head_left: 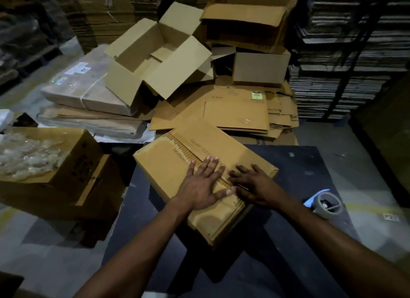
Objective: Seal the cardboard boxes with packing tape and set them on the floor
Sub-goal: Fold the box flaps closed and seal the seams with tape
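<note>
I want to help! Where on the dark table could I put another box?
Bare room: the table's far right part, between the box under both hands and the tape roll. Also its near edge. Behind, the open boxes and flat cardboard crowd everything.

Brown cardboard box (177,162) lies closed, skewed, on the dark table (299,164).

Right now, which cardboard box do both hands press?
The flat-lying box on the dark table, under left hand and right hand; others lie behind.
</note>
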